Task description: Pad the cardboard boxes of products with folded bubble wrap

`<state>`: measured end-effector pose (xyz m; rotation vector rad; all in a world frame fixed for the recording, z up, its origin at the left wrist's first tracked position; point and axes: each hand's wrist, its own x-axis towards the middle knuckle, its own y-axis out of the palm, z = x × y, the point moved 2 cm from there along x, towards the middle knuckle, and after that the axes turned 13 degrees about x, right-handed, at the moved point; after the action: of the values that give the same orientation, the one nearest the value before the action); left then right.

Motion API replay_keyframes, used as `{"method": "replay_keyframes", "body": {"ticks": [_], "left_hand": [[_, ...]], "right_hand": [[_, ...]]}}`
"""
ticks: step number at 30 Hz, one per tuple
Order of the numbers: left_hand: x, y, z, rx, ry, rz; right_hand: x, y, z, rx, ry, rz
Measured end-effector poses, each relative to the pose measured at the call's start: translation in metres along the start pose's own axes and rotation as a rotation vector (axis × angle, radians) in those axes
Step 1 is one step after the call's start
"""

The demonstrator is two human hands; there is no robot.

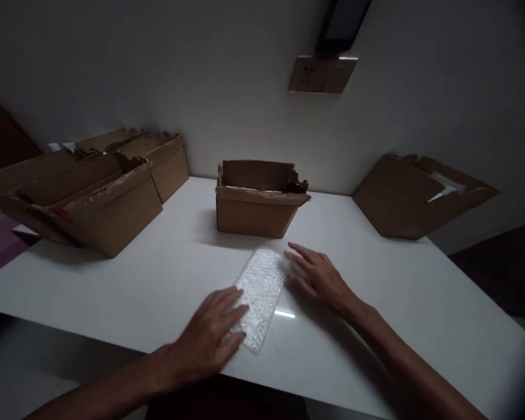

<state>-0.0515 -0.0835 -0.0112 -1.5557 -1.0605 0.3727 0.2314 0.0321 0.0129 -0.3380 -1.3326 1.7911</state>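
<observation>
bubble wrap [262, 291] — left fingers [237, 315] over edge — right fingers [301, 263] at far corner

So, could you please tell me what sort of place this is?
Probably an indoor work corner, home or workshop I cannot tell: a white table stands by a wall, with open cardboard boxes and a bubble-wrap piece on it.

Shiny bubble wrap [263, 286] lies flat — aslant on the table [157, 291].
</observation>
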Motion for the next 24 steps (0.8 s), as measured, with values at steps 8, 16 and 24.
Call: {"method": "replay_keyframes", "body": {"ticks": [8, 16, 24], "left_hand": [[0.010, -0.001, 0.008, 0.002, -0.284, 0.160], [0.011, -0.017, 0.006, -0.380, -0.490, 0.177], [-0.011, -0.019, 0.017, -0.063, -0.021, 0.114]], "right_hand": [[-0.052, 0.038, 0.103, 0.198, -0.203, 0.281], [-0.062, 0.049, 0.107, 0.093, -0.204, 0.180], [-0.053, 0.051, 0.100, 0.091, -0.379, -0.065]]}}
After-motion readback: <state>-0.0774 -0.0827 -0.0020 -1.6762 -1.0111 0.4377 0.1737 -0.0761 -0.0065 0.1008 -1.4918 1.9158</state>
